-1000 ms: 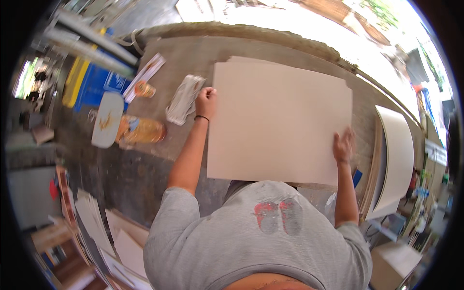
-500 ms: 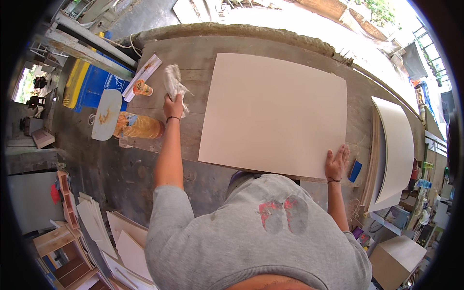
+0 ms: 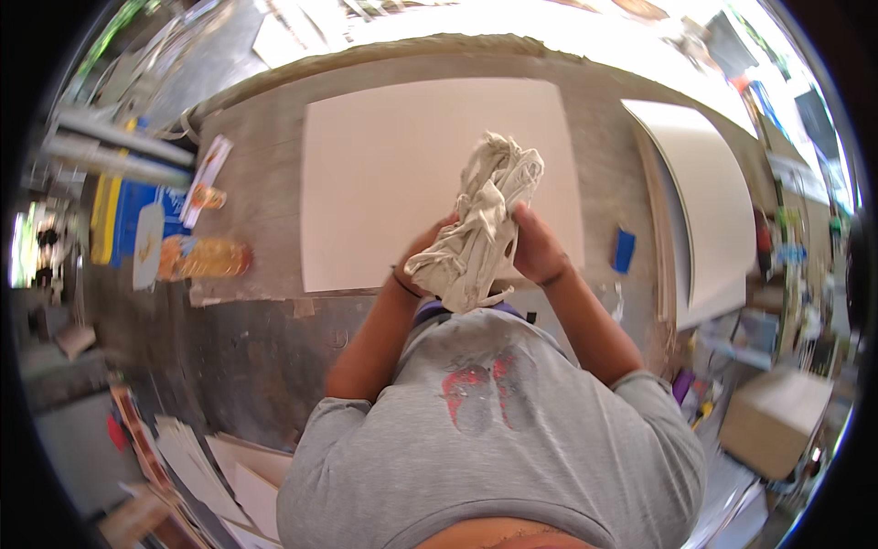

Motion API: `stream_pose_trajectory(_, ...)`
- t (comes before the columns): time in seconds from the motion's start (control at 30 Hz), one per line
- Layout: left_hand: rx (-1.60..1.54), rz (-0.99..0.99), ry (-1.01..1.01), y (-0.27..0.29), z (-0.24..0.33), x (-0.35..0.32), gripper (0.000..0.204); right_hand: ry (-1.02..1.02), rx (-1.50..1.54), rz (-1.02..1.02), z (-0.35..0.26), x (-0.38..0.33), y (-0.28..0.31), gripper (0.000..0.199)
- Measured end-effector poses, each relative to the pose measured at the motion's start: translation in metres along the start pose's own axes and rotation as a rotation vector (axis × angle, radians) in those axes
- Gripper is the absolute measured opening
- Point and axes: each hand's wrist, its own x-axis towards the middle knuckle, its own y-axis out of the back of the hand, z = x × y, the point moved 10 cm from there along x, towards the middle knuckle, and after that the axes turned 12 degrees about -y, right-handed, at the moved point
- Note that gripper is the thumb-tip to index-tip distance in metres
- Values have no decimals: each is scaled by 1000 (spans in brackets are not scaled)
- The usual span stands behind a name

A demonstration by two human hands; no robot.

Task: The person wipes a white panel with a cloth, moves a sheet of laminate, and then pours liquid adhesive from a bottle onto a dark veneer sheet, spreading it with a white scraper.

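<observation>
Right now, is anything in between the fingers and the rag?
Nothing visible is: the right fingers touch the rag directly. The left fingers are mostly hidden behind it, so that side can't be checked fully.

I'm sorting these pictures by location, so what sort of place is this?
Probably a workshop, perhaps for woodwork or panels: a large pale sheet lies flat on a worn work surface, with stacked sheets to its right and loose board pieces at the lower left.

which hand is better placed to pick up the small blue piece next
Probably the right hand: it is nearer the blue piece, off to its right. The left hand is farther, across the cloth bundle. Both hold the bundle, though.
</observation>
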Motion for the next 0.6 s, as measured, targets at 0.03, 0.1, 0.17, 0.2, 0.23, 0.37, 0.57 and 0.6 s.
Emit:
stream_pose_trajectory(0.03, -182, 99, 90, -4, -34, 0, 44, -10, 55, -29, -3, -6, 7, 59)
stream_pose_trajectory(0.1, 196, 149, 1, -17, -53, -11, 46, -26, 158, -96, -8, -26, 19, 59)
stream_pose_trajectory(0.17, 267, 29, 171, -19, -85, -13, 51, 208, 77, 203, -26, -57, 56, 65)
stream_pose_trajectory(0.2, 395, 69, 263, -5, -95, -19, 52, 318, 37, 352, -33, -76, 70, 68)
stream_pose_trajectory(0.23, 527, 109, 349, 8, -104, -27, 53, 452, -10, 536, -53, -98, 83, 77)
stream_pose_trajectory(0.37, 957, 49, -10, -13, -97, -16, 57, 459, -328, 957, -85, -163, 115, 83)
stream_pose_trajectory(0.57, 1119, -248, -293, -85, -126, 26, 59, 429, 26, 657, -66, -179, 107, 56)
stream_pose_trajectory(0.6, 1015, -286, -229, -93, -131, 27, 56, 423, 120, 547, -65, -182, 105, 52)
